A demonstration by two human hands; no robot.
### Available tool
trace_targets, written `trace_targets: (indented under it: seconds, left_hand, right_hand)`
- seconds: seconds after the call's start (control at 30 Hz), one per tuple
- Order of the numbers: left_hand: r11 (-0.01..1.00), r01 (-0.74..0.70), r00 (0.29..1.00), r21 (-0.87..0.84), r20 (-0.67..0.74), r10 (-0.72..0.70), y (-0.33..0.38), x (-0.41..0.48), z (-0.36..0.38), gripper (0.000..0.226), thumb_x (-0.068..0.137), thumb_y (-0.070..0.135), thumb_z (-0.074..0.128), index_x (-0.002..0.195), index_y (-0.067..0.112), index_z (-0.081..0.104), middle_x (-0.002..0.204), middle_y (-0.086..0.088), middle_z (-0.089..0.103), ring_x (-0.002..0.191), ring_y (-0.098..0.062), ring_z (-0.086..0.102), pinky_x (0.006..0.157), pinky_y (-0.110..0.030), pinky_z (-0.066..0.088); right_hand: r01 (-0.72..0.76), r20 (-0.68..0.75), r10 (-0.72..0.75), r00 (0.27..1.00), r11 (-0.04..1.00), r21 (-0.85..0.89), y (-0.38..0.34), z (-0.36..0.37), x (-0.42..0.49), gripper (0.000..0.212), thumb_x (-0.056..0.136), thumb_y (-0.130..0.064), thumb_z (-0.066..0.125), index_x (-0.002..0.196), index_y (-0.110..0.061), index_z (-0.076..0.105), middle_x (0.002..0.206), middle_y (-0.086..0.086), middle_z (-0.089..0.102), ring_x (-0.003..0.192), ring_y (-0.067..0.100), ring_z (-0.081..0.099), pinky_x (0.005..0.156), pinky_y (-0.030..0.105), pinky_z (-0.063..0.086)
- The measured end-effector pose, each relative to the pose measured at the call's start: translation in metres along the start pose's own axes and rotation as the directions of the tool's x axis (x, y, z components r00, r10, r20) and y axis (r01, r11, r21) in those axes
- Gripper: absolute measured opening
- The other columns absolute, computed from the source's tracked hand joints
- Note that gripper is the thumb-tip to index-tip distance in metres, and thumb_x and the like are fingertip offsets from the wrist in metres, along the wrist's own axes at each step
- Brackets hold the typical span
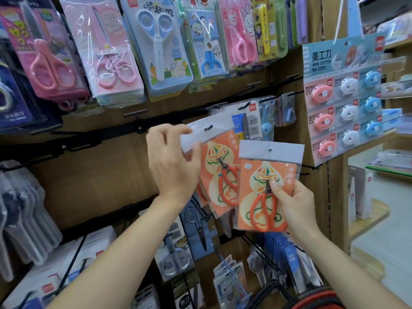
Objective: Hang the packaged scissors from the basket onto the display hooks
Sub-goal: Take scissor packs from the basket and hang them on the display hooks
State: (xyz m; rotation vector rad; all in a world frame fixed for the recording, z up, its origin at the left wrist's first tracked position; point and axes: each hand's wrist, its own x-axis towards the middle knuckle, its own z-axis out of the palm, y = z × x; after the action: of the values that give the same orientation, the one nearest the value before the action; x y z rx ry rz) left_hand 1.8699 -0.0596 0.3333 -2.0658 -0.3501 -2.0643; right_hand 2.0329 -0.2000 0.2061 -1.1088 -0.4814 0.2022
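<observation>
Left hand pinches white header of hung scissors packet on display hook | right hand grips second scissors packet just below-right of hook, unhung | red basket well below hook

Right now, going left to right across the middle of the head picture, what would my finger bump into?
It meets the left hand → hooked orange scissors pack → held orange scissors pack → right hand → mini cutter display card.
</observation>
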Motion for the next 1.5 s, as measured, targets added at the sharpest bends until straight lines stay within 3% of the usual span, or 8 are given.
trace_targets:
  seconds: [0.13, 0.3, 0.63, 0.87, 1.03, 1.1, 1.27, 1.5]
  left_hand:
    - [0.902, -0.378, 0.908, 0.208, 0.276, 0.316, -0.003, -0.02, 0.002, 0.028, 0.091, 0.027, 0.072, 0.119, 0.023, 0.073, 0.137, -0.011, 0.06, 0.126, -0.031, 0.042, 0.1, -0.043, 0.036]
    - [0.793, -0.405, 0.88, 0.455, 0.43, 0.202, -0.006, -0.029, 0.01, 0.052, 0.093, 0.032, 0.055, 0.145, 0.037, 0.054, 0.168, -0.007, 0.03, 0.153, -0.038, 0.013, 0.118, -0.056, 0.012]
    - [0.71, -0.449, 0.794, 0.543, 0.607, 0.038, -0.065, -0.014, 0.038, 0.053, 0.092, 0.048, 0.062, 0.14, 0.026, 0.057, 0.17, -0.01, 0.021, 0.15, -0.037, 0.026, 0.112, -0.057, 0.018]
    - [0.77, -0.337, 0.721, 0.541, 0.675, -0.159, -0.099, -0.012, 0.073, 0.072, 0.093, 0.051, 0.061, 0.156, 0.022, 0.042, 0.173, -0.012, 0.0, 0.155, -0.037, 0.018, 0.12, -0.061, 0.018]
    - [0.768, -0.284, 0.562, 0.574, 0.749, -0.352, -0.105, 0.005, 0.088, 0.078, 0.101, 0.057, 0.043, 0.166, 0.031, 0.009, 0.171, -0.01, -0.019, 0.159, -0.034, 0.002, 0.126, -0.058, 0.009]
    - [0.828, -0.174, 0.547, 0.533, 0.751, -0.369, -0.098, 0.009, 0.085, 0.081, 0.097, 0.054, 0.053, 0.165, 0.032, 0.016, 0.172, -0.01, -0.015, 0.159, -0.035, -0.002, 0.126, -0.058, 0.008]
    - [0.979, -0.009, 0.672, 0.206, 0.725, -0.147, -0.069, -0.019, 0.037, 0.07, 0.092, 0.042, 0.068, 0.156, 0.032, 0.042, 0.174, -0.005, -0.001, 0.159, -0.03, 0.005, 0.126, -0.055, 0.018]
    - [0.977, 0.212, 0.362, -0.009, 0.929, -0.07, -0.071, -0.061, -0.044, 0.059, 0.086, 0.079, 0.05, 0.132, 0.045, 0.065, 0.15, 0.022, 0.049, 0.141, 0.001, 0.04, 0.116, -0.04, 0.039]
  right_hand:
    - [0.051, -0.066, -0.058, 0.996, 0.994, -0.1, 0.01, -0.016, 0.019, 0.002, 0.098, -0.027, 0.07, 0.1, -0.027, 0.071, 0.102, -0.002, 0.079, 0.096, 0.019, 0.076, 0.087, 0.05, 0.062]
    - [0.11, -0.062, -0.122, 0.991, 0.979, -0.17, 0.009, -0.014, 0.042, 0.006, 0.097, -0.027, 0.071, 0.093, -0.031, 0.069, 0.101, -0.006, 0.077, 0.096, 0.016, 0.075, 0.09, 0.051, 0.061]
    - [0.139, 0.133, -0.1, 0.986, 0.933, -0.332, 0.021, -0.011, 0.048, 0.014, 0.098, -0.037, 0.067, 0.108, -0.026, 0.067, 0.099, -0.008, 0.078, 0.09, 0.009, 0.076, 0.083, 0.037, 0.063]
    - [0.143, 0.095, -0.119, 0.988, 0.936, -0.322, 0.027, -0.007, 0.045, 0.014, 0.098, -0.035, 0.067, 0.107, -0.025, 0.065, 0.1, -0.007, 0.076, 0.091, 0.011, 0.075, 0.078, 0.029, 0.06]
    - [0.136, 0.11, -0.106, 0.988, 0.936, -0.324, 0.027, -0.007, 0.045, 0.018, 0.098, -0.04, 0.067, 0.109, -0.025, 0.065, 0.1, -0.008, 0.077, 0.091, 0.009, 0.075, 0.081, 0.033, 0.062]
    - [0.13, 0.116, -0.098, 0.988, 0.94, -0.314, 0.025, -0.009, 0.044, 0.019, 0.098, -0.038, 0.066, 0.11, -0.024, 0.065, 0.101, -0.008, 0.076, 0.091, 0.009, 0.075, 0.082, 0.034, 0.062]
    - [0.137, 0.146, -0.098, 0.984, 0.948, -0.288, 0.019, -0.011, 0.043, 0.016, 0.098, -0.035, 0.067, 0.109, -0.024, 0.066, 0.102, -0.007, 0.077, 0.092, 0.01, 0.075, 0.086, 0.04, 0.063]
    - [0.276, 0.125, -0.247, 0.961, 0.876, -0.396, 0.004, -0.015, 0.03, 0.016, 0.093, -0.043, 0.073, 0.105, -0.033, 0.069, 0.126, 0.003, 0.061, 0.126, 0.021, 0.053, 0.105, 0.048, 0.049]
